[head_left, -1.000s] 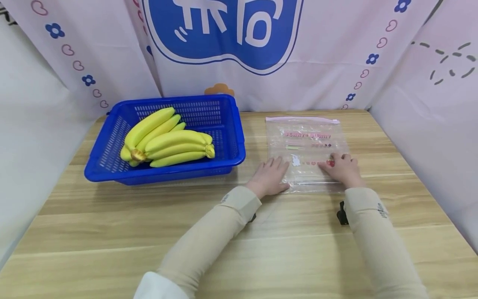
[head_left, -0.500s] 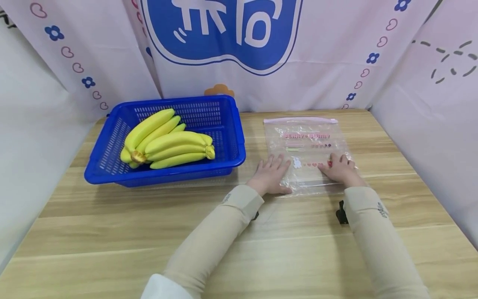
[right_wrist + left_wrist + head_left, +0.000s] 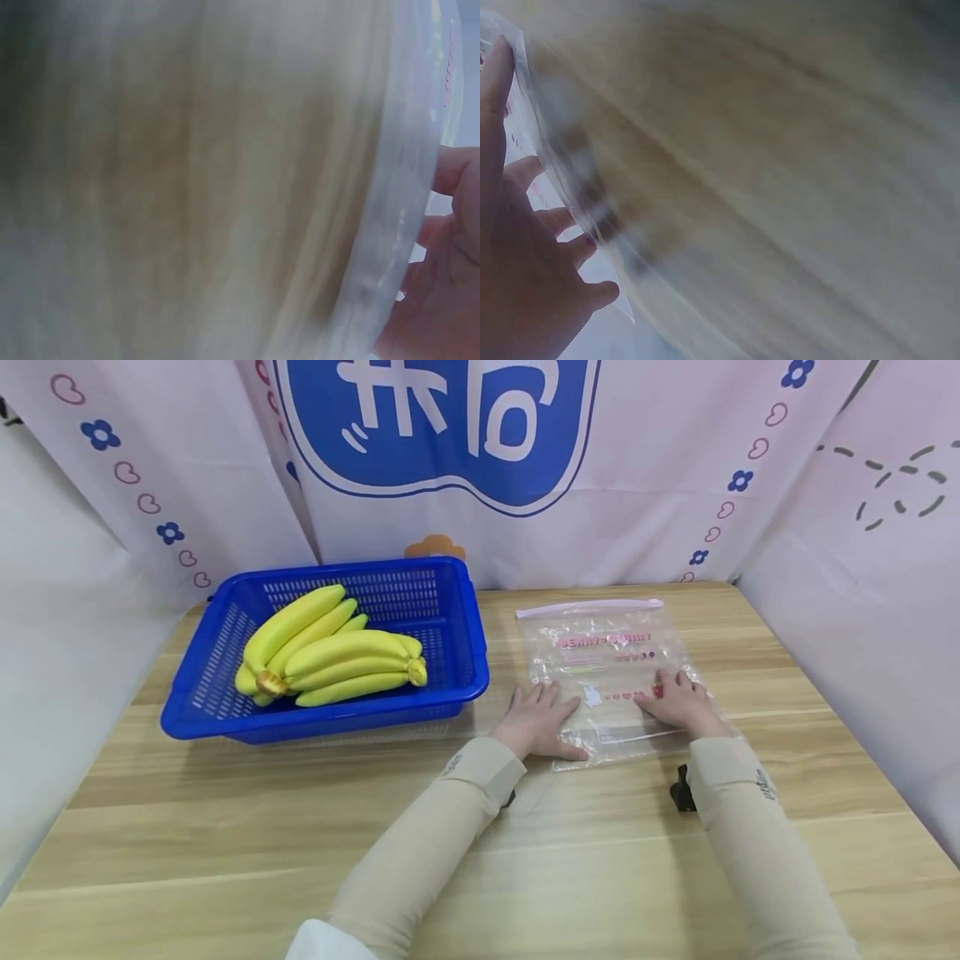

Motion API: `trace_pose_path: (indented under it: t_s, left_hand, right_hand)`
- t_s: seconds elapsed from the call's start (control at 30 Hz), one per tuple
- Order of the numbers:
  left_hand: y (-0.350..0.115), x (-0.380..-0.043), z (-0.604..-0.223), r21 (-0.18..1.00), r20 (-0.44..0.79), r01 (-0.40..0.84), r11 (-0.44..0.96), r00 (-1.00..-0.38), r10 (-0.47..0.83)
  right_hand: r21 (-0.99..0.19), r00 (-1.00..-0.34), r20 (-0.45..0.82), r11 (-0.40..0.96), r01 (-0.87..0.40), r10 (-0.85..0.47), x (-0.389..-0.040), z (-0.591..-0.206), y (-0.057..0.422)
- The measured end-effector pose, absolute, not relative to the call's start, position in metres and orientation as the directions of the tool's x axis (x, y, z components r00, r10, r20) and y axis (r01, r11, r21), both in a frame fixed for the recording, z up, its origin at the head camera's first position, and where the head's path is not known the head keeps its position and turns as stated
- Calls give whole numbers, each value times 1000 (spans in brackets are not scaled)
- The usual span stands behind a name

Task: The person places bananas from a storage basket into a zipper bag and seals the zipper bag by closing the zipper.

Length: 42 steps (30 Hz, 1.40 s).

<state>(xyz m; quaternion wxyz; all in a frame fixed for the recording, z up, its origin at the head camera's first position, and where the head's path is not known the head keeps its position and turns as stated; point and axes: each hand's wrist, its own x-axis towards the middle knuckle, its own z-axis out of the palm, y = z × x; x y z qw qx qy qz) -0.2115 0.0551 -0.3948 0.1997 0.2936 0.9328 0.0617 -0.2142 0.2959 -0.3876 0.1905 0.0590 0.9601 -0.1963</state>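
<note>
A clear zip bag (image 3: pixel 555 660) with a pink slider strip along its far edge lies flat on the table, printed with pink lettering, a white bunny and small hearts. My left hand (image 3: pixel 534 722) rests on its near left corner, fingers spread and the thumb pointing right along the near edge. On the bag's right side lies my right hand (image 3: pixel 681 703), its fingertips touching the plastic by a red print. In the left wrist view, the left hand's fingers (image 3: pixel 555 220) reach over the bag's edge. The right wrist view shows the right hand (image 3: pixel 450 247) at the frame's edge against the bag.
To the left stands a blue plastic basket (image 3: pixel 474 635) with slotted walls. Two bunches of bananas (image 3: pixel 352 660) lie inside it. A printed white curtain (image 3: pixel 637 527) hangs behind the wooden table (image 3: pixel 262 827), and white cloth walls flank both sides.
The bag has turned slightly and slid a little left and toward me under my hands. Both hands stay on it, the left shifting slightly nearer. The head view has moved a little.
</note>
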Motion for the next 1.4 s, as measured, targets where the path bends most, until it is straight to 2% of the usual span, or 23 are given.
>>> trace_pose_path:
  t_s: [0.47,0.77,1.03,1.4]
  left_hand:
    - [56,-211,-393,178,-308,515,838,-780,545]
    - [62,-205,-396,98,-221,530,842,-813,538]
    - [67,-203,-395,93,-233,534,840,-809,540]
    - [64,-212,-395,37,-157,542,839,-827,541]
  right_hand:
    - [-365,-940,-325,904,223,100,-219,-378,295]
    - [-310,-961,-251,930,196,118,-218,-386,292]
    - [-297,-947,-310,936,187,90,-218,-397,297]
    - [-285,-937,-344,943,174,68,-218,-394,298]
